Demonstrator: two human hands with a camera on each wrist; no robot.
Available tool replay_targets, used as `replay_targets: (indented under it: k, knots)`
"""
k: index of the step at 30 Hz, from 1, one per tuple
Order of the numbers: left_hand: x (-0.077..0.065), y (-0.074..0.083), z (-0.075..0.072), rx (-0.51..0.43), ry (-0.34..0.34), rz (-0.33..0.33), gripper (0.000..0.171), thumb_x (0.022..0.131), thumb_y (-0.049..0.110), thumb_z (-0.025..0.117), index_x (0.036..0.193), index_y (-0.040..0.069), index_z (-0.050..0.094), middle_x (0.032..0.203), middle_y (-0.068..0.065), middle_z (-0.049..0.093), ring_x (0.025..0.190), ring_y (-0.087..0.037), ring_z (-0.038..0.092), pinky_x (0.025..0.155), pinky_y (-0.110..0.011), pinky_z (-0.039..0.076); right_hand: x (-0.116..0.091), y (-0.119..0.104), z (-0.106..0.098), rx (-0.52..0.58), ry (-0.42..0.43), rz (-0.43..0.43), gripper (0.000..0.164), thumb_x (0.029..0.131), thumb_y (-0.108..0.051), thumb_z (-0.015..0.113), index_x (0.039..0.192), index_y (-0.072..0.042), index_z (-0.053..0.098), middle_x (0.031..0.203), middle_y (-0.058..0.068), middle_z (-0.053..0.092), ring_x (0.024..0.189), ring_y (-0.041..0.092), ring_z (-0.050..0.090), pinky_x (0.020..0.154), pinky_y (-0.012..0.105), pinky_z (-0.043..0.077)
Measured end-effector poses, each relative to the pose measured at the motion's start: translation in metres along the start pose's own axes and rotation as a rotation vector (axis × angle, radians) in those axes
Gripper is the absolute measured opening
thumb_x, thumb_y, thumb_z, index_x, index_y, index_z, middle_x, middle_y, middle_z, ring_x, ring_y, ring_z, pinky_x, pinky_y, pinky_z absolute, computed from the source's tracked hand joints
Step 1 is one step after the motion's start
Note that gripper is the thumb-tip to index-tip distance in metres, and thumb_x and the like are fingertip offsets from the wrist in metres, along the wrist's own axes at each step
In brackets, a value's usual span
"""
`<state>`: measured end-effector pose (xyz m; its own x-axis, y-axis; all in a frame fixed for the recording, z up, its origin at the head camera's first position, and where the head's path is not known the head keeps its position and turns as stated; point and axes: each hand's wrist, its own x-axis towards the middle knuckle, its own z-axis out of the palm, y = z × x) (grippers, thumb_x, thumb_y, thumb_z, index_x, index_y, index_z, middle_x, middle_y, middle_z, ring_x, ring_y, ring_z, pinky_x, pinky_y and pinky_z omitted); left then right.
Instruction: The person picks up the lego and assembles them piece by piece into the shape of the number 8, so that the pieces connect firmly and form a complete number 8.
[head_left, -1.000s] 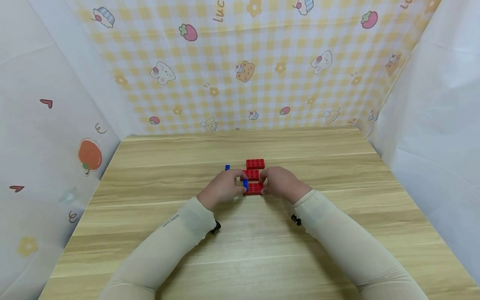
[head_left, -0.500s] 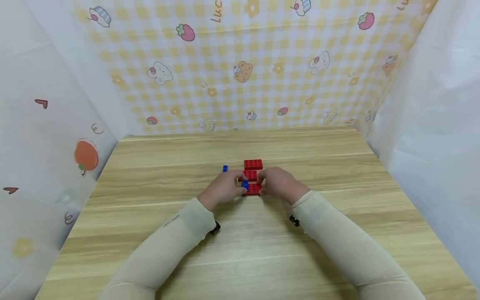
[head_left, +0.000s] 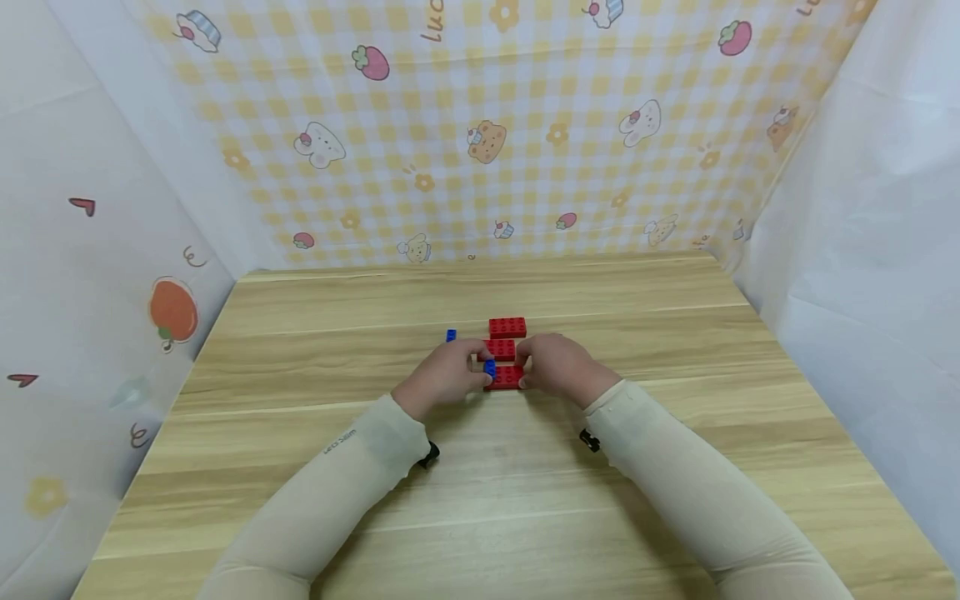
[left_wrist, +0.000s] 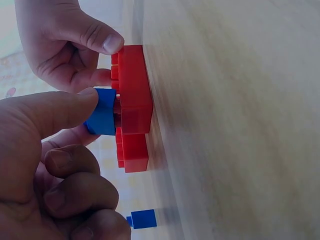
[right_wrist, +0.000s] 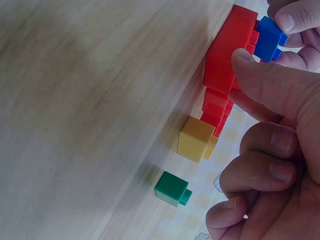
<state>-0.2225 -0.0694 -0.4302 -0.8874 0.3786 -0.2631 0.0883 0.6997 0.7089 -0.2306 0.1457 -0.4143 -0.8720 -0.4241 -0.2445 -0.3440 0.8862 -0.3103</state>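
Observation:
My left hand (head_left: 446,377) pinches a small blue brick (left_wrist: 103,112) between thumb and index finger. This blue brick sits over the studs at the left end of the nearest red brick (left_wrist: 135,92); in the left wrist view it is tilted slightly, with a narrow strip of red studs showing under it. Thumb and index finger of my right hand (head_left: 561,368) grip the same red brick at its right end, on the table. The other fingers of both hands are curled in.
Behind the held brick lie a second red brick (head_left: 504,348) and a third red brick (head_left: 507,327). Another small blue brick (head_left: 451,335) is left of them. A yellow brick (right_wrist: 194,139) and a green brick (right_wrist: 171,187) stand on the wooden table (head_left: 480,517), beyond the right hand.
The blue brick has turned slightly between the left fingers over the red brick. Both hands stay almost in place; the head view shifts a little.

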Motion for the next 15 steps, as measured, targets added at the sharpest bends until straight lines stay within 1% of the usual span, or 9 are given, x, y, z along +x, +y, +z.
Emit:
replay_targets:
  k: [5, 10, 15]
  knots:
    - [-0.0011, -0.0014, -0.0013, -0.016, 0.003, -0.007, 0.020, 0.098, 0.020, 0.076, 0.116, 0.017, 0.068, 0.071, -0.002, 0.056, 0.060, -0.017, 0.052, 0.058, -0.031, 0.044, 0.0003, 0.0004, 0.0003, 0.007, -0.001, 0.001, 0.021, 0.091, -0.021, 0.085, 0.108, -0.014, 0.074, 0.097, 0.000, 0.073, 0.084, 0.018, 0.063, 0.083, 0.039, 0.057]
    - [-0.0005, -0.0025, -0.0007, -0.011, 0.001, 0.010, 0.022, 0.098, 0.021, 0.076, 0.119, 0.017, 0.068, 0.073, -0.002, 0.058, 0.062, -0.017, 0.053, 0.058, -0.031, 0.045, 0.0007, 0.0008, 0.0008, 0.009, 0.003, 0.009, 0.020, 0.091, -0.021, 0.085, 0.107, -0.014, 0.075, 0.098, 0.001, 0.073, 0.084, 0.018, 0.063, 0.084, 0.040, 0.057]
    - [-0.0014, -0.0035, -0.0012, -0.041, 0.007, 0.003, 0.027, 0.097, 0.022, 0.078, 0.122, 0.017, 0.069, 0.072, -0.004, 0.057, 0.060, -0.018, 0.052, 0.058, -0.032, 0.044, 0.0013, 0.0012, 0.0017, 0.016, 0.007, -0.003, 0.019, 0.091, -0.021, 0.085, 0.106, -0.015, 0.074, 0.102, 0.002, 0.074, 0.085, 0.018, 0.063, 0.084, 0.040, 0.057]
